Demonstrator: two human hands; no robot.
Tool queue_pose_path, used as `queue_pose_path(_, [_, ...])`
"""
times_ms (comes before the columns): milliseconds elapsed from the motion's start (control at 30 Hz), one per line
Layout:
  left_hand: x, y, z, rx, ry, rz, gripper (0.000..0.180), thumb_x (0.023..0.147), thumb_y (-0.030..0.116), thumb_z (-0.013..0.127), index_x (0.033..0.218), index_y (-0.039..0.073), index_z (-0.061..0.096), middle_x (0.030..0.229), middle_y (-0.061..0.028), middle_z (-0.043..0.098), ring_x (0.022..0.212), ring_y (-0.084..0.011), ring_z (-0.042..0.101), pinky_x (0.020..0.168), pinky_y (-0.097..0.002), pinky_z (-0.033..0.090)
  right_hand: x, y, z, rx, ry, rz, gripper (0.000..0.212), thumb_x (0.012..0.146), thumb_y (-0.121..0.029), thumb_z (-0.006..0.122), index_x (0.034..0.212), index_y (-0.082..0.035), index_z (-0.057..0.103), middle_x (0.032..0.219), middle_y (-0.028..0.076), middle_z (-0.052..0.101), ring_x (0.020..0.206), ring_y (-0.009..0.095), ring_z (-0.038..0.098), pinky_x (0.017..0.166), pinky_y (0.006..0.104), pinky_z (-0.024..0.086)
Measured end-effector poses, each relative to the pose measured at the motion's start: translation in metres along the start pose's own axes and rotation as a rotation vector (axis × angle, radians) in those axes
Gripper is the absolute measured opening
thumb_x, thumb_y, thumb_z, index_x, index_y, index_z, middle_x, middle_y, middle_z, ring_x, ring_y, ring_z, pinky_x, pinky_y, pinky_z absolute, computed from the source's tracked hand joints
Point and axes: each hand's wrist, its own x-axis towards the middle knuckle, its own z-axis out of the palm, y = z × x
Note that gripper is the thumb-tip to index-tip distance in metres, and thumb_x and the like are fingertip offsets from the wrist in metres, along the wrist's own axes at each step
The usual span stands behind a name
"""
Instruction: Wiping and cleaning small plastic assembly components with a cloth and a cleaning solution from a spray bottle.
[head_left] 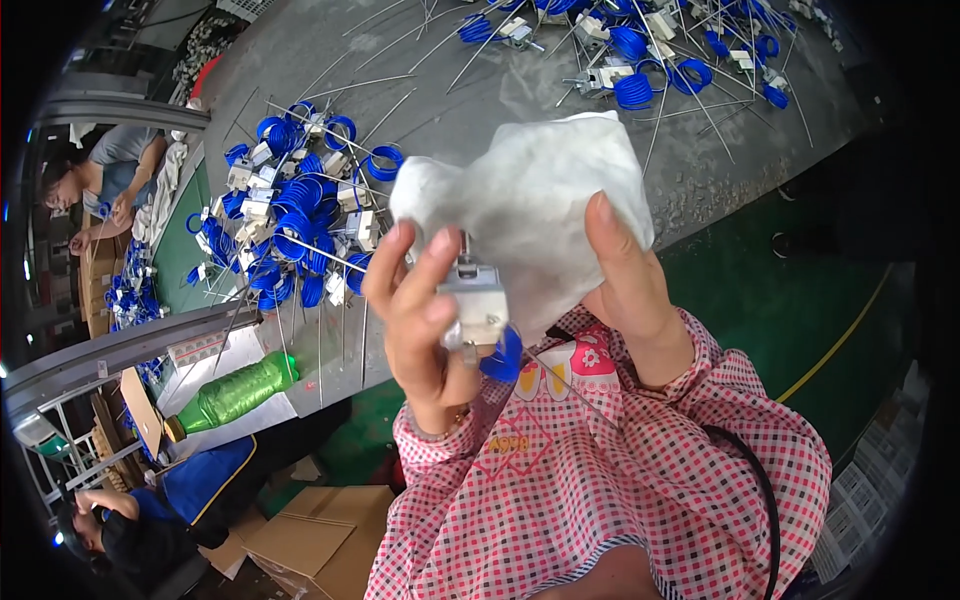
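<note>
In my left hand (415,320) is a capillary thermostat (478,308), a small boxy part of white and metal with a short shaft on top. From its underside hangs a blue coil (503,355), and a thin metal rod trails down to the right. The fingers are closed round the body, slightly blurred. My right hand (632,275) grips a crumpled white cloth (540,185), its thumb up along the cloth's right edge. The cloth spreads behind the thermostat and between both hands; whether it touches the part I cannot tell.
A heap of similar thermostats (300,215) covers the grey table (430,120) on the left, more thermostats (640,60) at the far side. A green bottle (240,392) lies left. Cardboard boxes (315,540) stand lower left. Other people (110,180) work at the left.
</note>
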Motion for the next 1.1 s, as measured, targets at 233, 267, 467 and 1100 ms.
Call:
queue_pose_path(233, [-0.008,0.009,-0.005,0.032,0.006,0.150,0.028,0.076,0.015,0.056,0.100,0.028,0.050,0.104,-0.0113,0.043,0.092,-0.0267,0.047,0.084,-0.0447,0.040,0.002,-0.017,0.016,0.300,-0.080,0.074,0.054,0.089,-0.036,0.035,0.127,0.001,0.022,0.125,0.015,0.037,0.114,0.023,0.039,0.095,0.0357,0.033])
queue_pose_path(267, [-0.010,0.009,-0.004,0.033,0.007,0.148,0.028,0.076,0.015,0.056,0.100,0.028,0.050,0.104,-0.0113,0.043,0.092,-0.0267,0.047,0.084,-0.0447,0.040,0.001,-0.016,0.016,0.307,-0.077,0.049,0.054,0.088,-0.033,0.037,0.127,0.000,0.022,0.125,0.015,0.037,0.114,0.024,0.040,0.094,0.0358,0.033])
queue_pose_path(467, [-0.019,-0.002,-0.009,0.064,-0.048,0.160,0.034,0.088,0.013,0.033,0.121,0.013,0.033,0.116,-0.0275,0.038,0.101,-0.0386,0.047,0.083,-0.0458,0.042,0.009,-0.007,-0.001,-0.176,-0.180,-0.226,0.056,0.078,-0.013,0.051,0.126,0.001,0.024,0.122,0.012,0.040,0.110,0.020,0.042,0.093,0.0324,0.033])
queue_pose_path(1100, [-0.012,0.013,0.012,0.406,0.190,-0.029,0.050,0.056,-0.008,0.051,0.105,-0.002,0.049,0.098,-0.0159,0.051,0.088,-0.0265,0.053,0.089,-0.0441,0.037,0.013,0.015,0.013,-0.488,0.047,-0.477,0.057,0.071,0.003,0.058,0.120,0.003,0.030,0.112,0.011,0.046,0.103,0.017,0.045,0.088,0.0279,0.036])
